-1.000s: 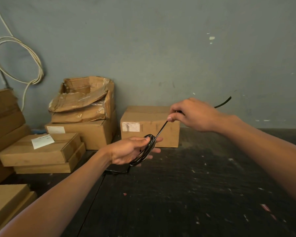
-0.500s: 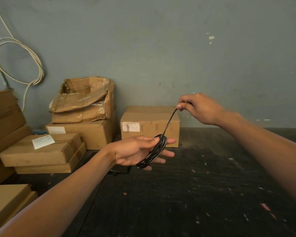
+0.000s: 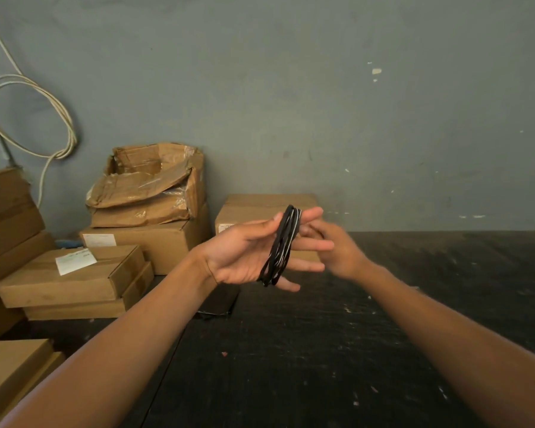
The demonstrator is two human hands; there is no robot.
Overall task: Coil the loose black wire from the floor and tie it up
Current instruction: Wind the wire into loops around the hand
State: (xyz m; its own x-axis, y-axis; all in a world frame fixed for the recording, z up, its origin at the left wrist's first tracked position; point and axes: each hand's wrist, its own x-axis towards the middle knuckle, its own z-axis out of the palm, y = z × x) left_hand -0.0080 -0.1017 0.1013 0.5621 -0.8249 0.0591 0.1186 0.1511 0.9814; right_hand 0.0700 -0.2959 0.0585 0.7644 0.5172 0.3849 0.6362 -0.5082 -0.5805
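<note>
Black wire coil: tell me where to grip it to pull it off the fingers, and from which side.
Pinch the black wire coil at its bottom bend, which hangs clear below the left hand, coming from below. The strands bunch together there, so one pinch probably catches them all.

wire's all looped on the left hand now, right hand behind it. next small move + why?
Probably: the right hand brings the free end across the middle of the black wire coil to begin the tie. The loops sit bunched around the open left hand's fingers, and no slack trails to the floor. Where the end is now is hidden, so the right hand may need to find it first.
</note>
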